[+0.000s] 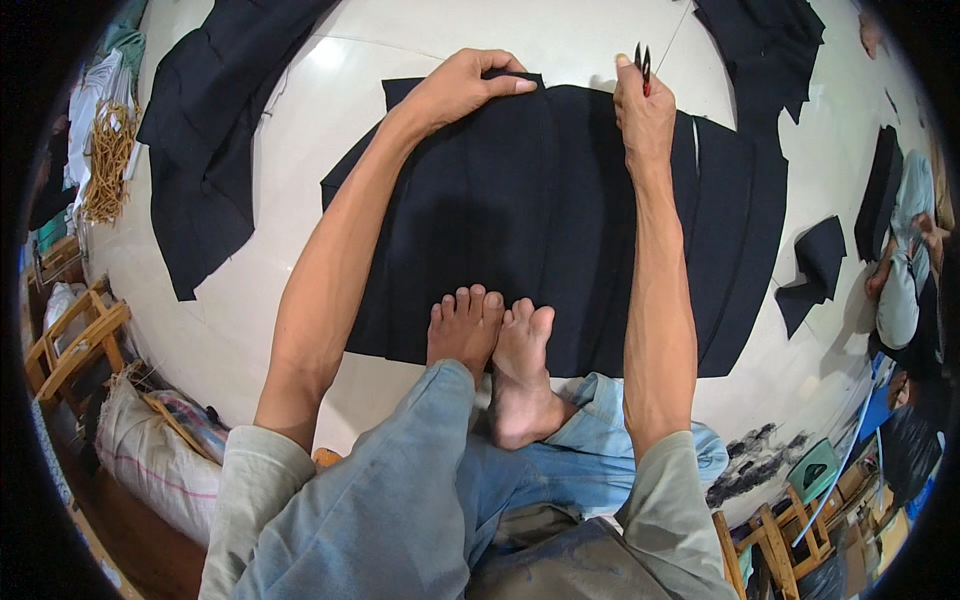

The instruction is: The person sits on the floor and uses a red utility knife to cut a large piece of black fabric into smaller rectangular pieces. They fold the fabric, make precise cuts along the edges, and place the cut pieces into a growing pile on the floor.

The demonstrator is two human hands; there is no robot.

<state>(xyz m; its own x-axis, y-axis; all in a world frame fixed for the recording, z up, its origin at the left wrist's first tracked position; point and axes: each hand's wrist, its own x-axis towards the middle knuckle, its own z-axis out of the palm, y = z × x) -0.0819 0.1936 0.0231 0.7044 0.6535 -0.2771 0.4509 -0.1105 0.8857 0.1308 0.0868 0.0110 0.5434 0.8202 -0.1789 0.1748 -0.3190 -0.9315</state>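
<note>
A wide dark navy fabric piece (470,220), with long seam-like lines running down it, lies on the floor before me. My bare feet rest on its near edge. At its far edge my left hand (470,88) is closed, thumb and fingers pinching a corner of the cloth. My right hand (645,118) is closed around a small pair of thread snips (646,72), red with dark blades that point away from me and stand slightly apart. That hand is over the far right part of the cloth; whether its fingers also touch the fabric is hidden.
More dark cloth (205,150) lies at the left, with another long piece (765,60) at the far right and a small scrap (815,265). Tan cords (110,160) hang at far left above a wooden frame (85,335). Another person (905,270) sits at the right.
</note>
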